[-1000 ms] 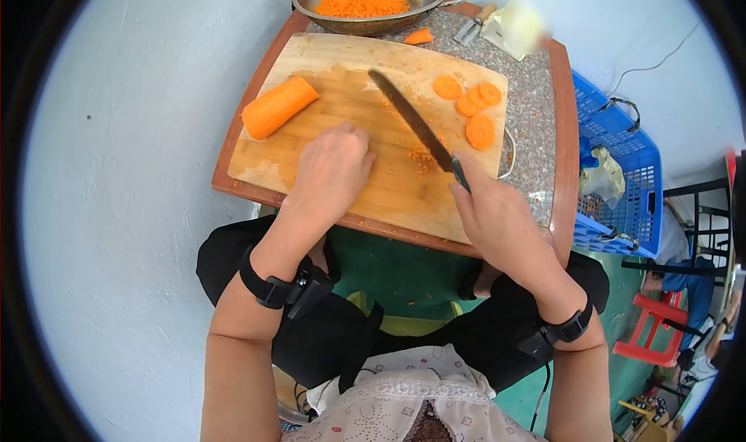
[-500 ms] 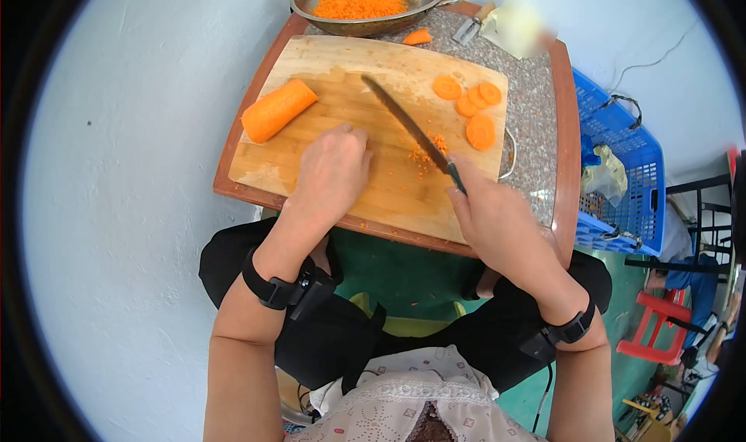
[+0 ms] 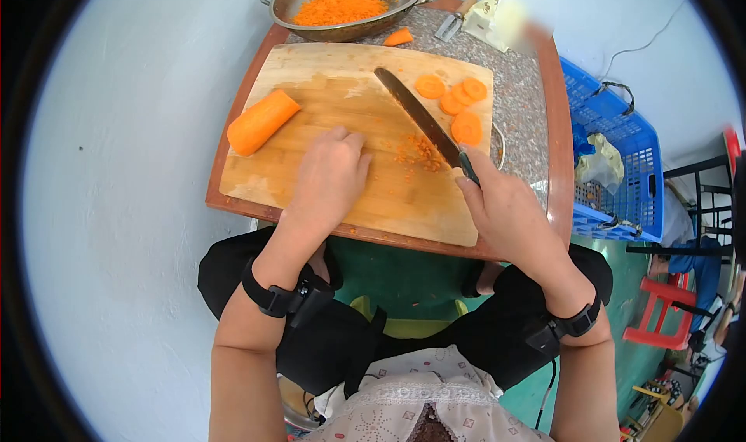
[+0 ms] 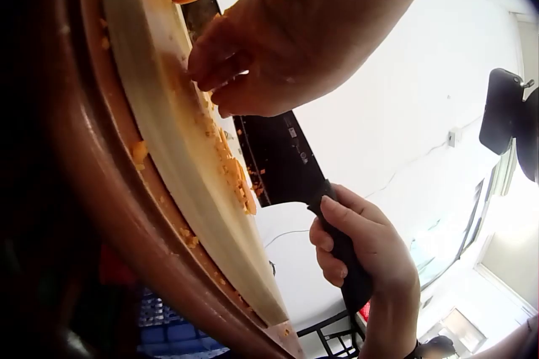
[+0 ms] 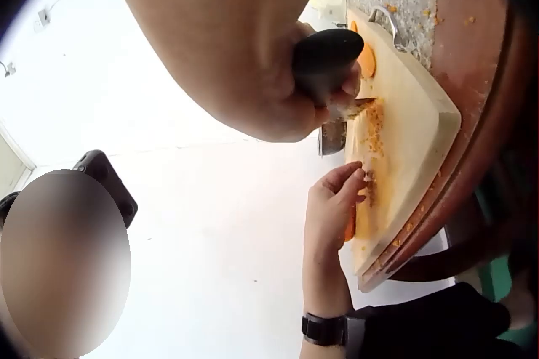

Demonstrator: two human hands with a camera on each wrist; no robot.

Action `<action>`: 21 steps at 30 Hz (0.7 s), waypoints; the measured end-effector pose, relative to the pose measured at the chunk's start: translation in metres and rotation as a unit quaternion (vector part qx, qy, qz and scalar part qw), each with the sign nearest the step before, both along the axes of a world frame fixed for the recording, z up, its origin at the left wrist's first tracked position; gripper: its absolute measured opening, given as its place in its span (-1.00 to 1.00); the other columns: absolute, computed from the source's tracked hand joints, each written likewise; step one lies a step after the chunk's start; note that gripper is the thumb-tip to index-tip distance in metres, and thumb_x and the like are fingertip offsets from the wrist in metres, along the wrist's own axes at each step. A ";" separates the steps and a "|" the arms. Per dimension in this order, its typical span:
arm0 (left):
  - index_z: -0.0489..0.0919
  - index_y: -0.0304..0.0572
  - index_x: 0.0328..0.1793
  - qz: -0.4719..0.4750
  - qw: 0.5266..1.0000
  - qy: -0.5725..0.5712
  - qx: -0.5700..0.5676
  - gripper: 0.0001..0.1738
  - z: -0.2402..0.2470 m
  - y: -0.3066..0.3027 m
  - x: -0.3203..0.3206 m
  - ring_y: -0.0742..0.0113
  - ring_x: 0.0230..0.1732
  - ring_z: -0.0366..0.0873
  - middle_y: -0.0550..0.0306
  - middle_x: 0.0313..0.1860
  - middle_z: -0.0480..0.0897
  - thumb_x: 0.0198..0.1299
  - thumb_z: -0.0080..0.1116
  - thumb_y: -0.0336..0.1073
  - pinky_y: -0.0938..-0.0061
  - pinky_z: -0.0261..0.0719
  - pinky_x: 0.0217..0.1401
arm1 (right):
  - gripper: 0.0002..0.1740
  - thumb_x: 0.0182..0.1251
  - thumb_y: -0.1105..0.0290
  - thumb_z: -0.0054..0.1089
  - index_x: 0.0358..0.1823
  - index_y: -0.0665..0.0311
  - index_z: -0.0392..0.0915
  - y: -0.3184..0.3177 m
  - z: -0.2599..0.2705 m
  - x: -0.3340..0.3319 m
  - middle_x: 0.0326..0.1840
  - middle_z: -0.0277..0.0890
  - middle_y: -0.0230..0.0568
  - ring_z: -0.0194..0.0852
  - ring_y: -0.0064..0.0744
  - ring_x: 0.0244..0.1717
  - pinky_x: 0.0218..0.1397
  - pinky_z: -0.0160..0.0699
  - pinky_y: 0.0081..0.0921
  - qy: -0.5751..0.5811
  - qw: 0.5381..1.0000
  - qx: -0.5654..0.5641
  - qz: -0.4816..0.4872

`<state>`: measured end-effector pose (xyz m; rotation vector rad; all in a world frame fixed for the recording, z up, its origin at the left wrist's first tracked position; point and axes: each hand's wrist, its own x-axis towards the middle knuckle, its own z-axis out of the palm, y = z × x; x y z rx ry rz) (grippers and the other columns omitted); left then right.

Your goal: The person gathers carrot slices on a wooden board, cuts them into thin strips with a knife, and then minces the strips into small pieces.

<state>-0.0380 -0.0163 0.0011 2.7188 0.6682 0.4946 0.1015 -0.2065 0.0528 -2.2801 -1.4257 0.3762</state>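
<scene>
My right hand (image 3: 509,213) grips the dark handle of a cleaver (image 3: 420,114), its wide black blade (image 4: 282,157) plain in the left wrist view. The blade slants across the right half of a wooden cutting board (image 3: 311,174), beside a small heap of minced carrot (image 3: 418,153). My left hand (image 3: 328,174) rests at the middle of the board with fingers loosely curled and fingertips down by the wood; nothing shows between them. A thick peeled carrot piece (image 3: 263,122) lies at the board's left, several carrot slices (image 3: 466,128) at its upper right.
Behind the board stands a metal pan (image 3: 334,32) of chopped carrot, with a carrot end (image 3: 399,36) and a wooden-handled peeler-like tool (image 3: 453,21) nearby. A blue plastic basket (image 3: 622,151) is right of the stone-topped table (image 3: 524,92). Farther right is a red stool (image 3: 660,311).
The cleaver has shifted right over the board, so the minced carrot now lies left of its blade. The view has turned slightly; my left hand stays at mid-board.
</scene>
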 end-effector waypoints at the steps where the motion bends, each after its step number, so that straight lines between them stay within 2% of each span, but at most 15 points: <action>1: 0.63 -0.38 -0.09 -0.010 1.000 -0.011 -0.012 -0.76 0.001 -0.003 0.002 -0.15 -0.09 0.55 -0.18 -0.18 0.60 0.09 0.25 -0.46 0.17 0.53 0.00 | -0.58 0.41 0.38 0.02 0.21 0.46 0.29 0.000 0.001 0.000 -0.50 0.54 0.19 0.59 0.18 -0.42 -0.32 0.54 0.00 0.001 1.000 0.010 0.003; 5: 0.62 -0.38 -0.06 -0.057 0.994 -0.039 -0.080 -0.78 0.005 -0.006 0.006 -0.17 -0.07 0.56 -0.19 -0.15 0.61 0.15 0.17 -0.51 0.18 0.53 0.01 | -0.58 0.41 0.38 0.02 0.21 0.46 0.29 0.001 -0.001 -0.003 -0.50 0.54 0.20 0.58 0.19 -0.42 -0.31 0.54 0.00 0.006 1.000 0.001 0.000; 8: 0.61 -0.40 -0.06 -0.052 0.986 -0.109 -0.112 -0.79 0.000 -0.006 0.007 -0.17 -0.06 0.56 -0.19 -0.13 0.61 0.19 0.10 -0.53 0.19 0.54 0.00 | -0.57 0.41 0.38 0.02 0.21 0.46 0.29 -0.001 -0.004 -0.003 -0.49 0.55 0.19 0.58 0.21 -0.42 -0.31 0.54 0.00 0.008 1.000 0.008 0.003; 13: 0.61 -0.39 -0.07 -0.002 0.994 -0.094 -0.059 -0.80 0.002 0.000 0.005 -0.15 -0.05 0.57 -0.14 -0.13 0.63 0.18 0.10 -0.53 0.20 0.54 -0.01 | -0.57 0.41 0.37 0.02 0.21 0.46 0.29 0.001 -0.009 -0.003 -0.47 0.55 0.20 0.58 0.22 -0.39 -0.30 0.54 0.02 0.006 1.000 0.014 0.010; 16: 0.62 -0.36 -0.09 0.008 0.996 -0.086 -0.003 -0.80 0.003 0.001 0.003 -0.12 -0.06 0.56 -0.12 -0.15 0.63 0.16 0.14 -0.50 0.20 0.54 -0.01 | -0.54 0.42 0.37 0.03 0.28 0.38 0.28 0.003 0.000 -0.005 -0.44 0.52 0.32 0.54 0.31 -0.33 -0.25 0.47 0.06 0.049 0.999 -0.010 -0.017; 19: 0.64 -0.35 -0.12 0.021 0.998 -0.062 0.023 -0.81 0.001 0.002 0.001 -0.10 -0.07 0.56 -0.10 -0.18 0.63 0.13 0.18 -0.48 0.19 0.52 -0.02 | -0.54 0.42 0.38 0.03 0.28 0.38 0.28 0.001 0.000 -0.008 -0.43 0.52 0.32 0.54 0.31 -0.32 -0.26 0.46 0.06 0.041 0.999 0.012 0.002; 21: 0.65 -0.34 -0.13 0.027 0.998 -0.045 0.030 -0.81 0.002 0.004 0.001 -0.09 -0.08 0.55 -0.10 -0.19 0.63 0.12 0.20 -0.46 0.18 0.52 -0.02 | -0.56 0.42 0.37 0.02 0.25 0.42 0.29 0.002 -0.008 -0.007 -0.40 0.56 0.24 0.57 0.26 -0.35 -0.26 0.52 0.05 0.016 1.000 0.016 0.010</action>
